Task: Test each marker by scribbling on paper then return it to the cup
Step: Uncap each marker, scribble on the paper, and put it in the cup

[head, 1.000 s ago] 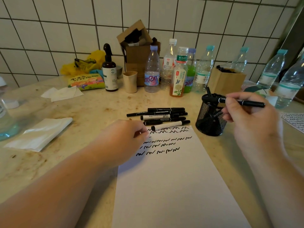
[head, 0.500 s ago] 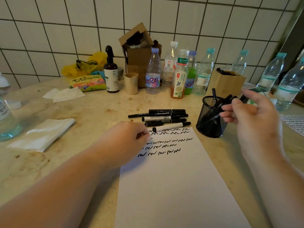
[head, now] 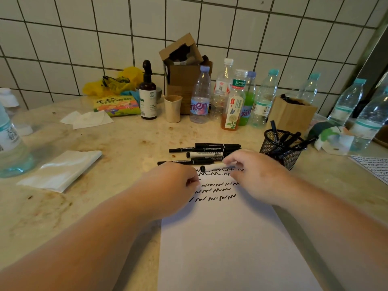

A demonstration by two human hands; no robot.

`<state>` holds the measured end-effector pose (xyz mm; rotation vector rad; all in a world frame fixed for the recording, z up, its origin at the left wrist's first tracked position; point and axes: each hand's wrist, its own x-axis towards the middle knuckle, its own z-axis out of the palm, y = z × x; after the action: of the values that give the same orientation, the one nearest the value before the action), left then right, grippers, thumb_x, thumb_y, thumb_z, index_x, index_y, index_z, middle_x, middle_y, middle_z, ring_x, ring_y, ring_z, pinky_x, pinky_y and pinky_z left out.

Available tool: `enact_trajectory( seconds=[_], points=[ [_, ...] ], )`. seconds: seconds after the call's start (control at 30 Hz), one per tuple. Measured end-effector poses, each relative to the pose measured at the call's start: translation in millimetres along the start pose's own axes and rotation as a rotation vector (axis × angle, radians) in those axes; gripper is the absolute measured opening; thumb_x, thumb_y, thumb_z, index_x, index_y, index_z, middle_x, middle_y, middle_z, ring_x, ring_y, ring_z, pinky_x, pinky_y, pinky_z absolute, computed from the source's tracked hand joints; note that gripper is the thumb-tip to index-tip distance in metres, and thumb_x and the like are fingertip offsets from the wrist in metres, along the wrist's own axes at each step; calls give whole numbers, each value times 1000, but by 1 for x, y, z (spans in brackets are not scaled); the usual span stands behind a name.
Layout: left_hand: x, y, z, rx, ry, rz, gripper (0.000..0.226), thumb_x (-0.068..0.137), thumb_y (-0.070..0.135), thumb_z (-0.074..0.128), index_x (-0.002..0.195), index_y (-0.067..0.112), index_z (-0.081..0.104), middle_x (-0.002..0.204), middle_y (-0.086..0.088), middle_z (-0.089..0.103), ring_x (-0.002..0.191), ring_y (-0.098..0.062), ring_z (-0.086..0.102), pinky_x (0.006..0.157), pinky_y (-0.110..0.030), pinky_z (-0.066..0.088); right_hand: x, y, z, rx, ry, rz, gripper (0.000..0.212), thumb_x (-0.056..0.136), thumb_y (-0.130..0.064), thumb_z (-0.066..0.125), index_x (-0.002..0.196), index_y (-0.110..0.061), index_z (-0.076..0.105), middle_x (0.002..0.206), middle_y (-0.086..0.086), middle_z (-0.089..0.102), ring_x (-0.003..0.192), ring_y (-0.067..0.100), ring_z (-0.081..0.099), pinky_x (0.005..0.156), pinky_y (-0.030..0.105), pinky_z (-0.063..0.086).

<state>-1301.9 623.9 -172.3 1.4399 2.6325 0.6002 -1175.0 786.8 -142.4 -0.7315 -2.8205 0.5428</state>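
White-barrelled marker (head: 212,167) with black cap lies across top edge of the paper (head: 226,238), between the two hands; right hand (head: 255,175) is over its right end, fingers curled down on it, exact grip blurred, cannot tell if pinched. Left hand (head: 170,185) rests on paper's top left corner, fingers curled under, loosely fisted, whether it holds anything cannot be seen. Paper is white, with rows of black zigzag scribbles between and just below the hands. Just beyond the hands a loose row of markers (head: 206,153), mostly black barrels with white print, one white barrel reading "WHITEBOARD MARKER", the rest too small to read. Right of right hand, black mesh cup (head: 280,148) holding several black markers leaning outward. Farther beyond the hands, plastic bottles: one labelled "mten" (head: 199,97) in part, amber drink bottle (head: 234,101) with green Chinese label and flower picture, green drink bottle (head: 248,99) behind it. Dark spray bottle (head: 148,93), beige paper cup (head: 172,109), open cardboard box (head: 182,66), brown paper box (head: 292,114) with dark contents. Left of left hand, folded clear plastic bag (head: 60,169), tissues (head: 88,119), colourful snack packet (head: 116,105) with Chinese writing. Far right, second scribbled sheet (head: 373,164). All on a stained marble counter (head: 105,148).
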Motion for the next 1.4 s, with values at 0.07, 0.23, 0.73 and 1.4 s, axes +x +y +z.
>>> enact_trajectory(
  seconds=[0.07,0.23,0.73,1.4],
  points=[
    [0,0,0,2,-6,9,21,97,35,47,86,29,65,76,12,65,72,-6,58,66,-28,52,14,0,7,-90,12,-40,36,100,-17,53,135,-26,58,132,-6,56,121,16,50,97,29,41],
    [1,-1,0,10,-7,21,21,95,36,48,90,29,67,81,13,66,75,-5,58,70,-29,52,33,7,21,-230,8,-42,29,100,-14,50,121,-28,64,117,-5,53,119,19,42,99,33,39],
    [-1,0,1,-12,2,14,21,95,37,51,82,30,65,70,14,63,66,-3,57,61,-25,49,-22,24,3,1026,151,149,5,92,-9,68,95,-8,72,73,4,65,60,10,59,57,25,50],
    [-9,23,-2,-204,10,231,11,92,44,56,85,38,62,76,19,63,78,1,56,61,-14,42,-35,18,15,1272,-100,-111,14,80,-24,76,78,-12,69,71,18,69,58,23,62,51,28,45]
  ],
)
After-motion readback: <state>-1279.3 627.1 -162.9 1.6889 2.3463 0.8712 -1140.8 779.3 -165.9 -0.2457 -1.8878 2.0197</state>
